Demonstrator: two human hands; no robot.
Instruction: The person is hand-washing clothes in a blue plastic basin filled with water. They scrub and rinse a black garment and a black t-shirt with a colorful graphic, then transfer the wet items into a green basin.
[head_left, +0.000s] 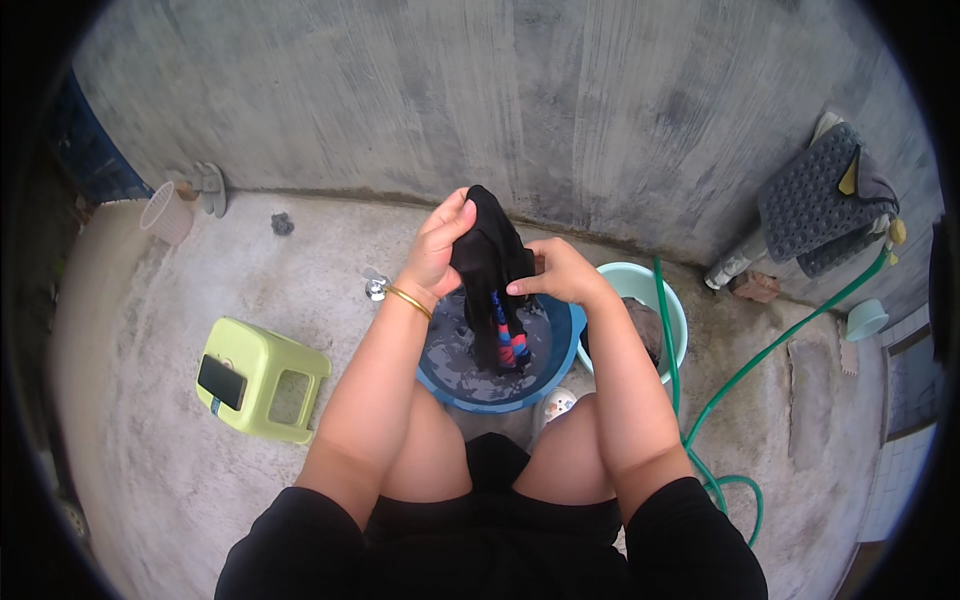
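A wet black cloth garment (491, 255) with a blue and red patterned part hangs between my hands. My left hand (439, 244) pinches its upper edge, thumb in front. Lower on the other side, my right hand (559, 274) grips the fabric, its fingertips hidden behind the cloth. Beneath is a blue plastic basin (499, 407) of dark, sudsy water, and the garment's lower end reaches down to the water. A pale green basin (679, 322) holding dark cloth (643, 326) stands to the right, partly covered by my right forearm.
A light green plastic stool (281, 352) with a phone (222, 382) on top stands left. A green hose (780, 341) crosses the right side and the pale basin. A rubber mat (814, 191) hangs over a pipe by the concrete wall (480, 97). A floor drain (376, 286) lies beside the blue basin.
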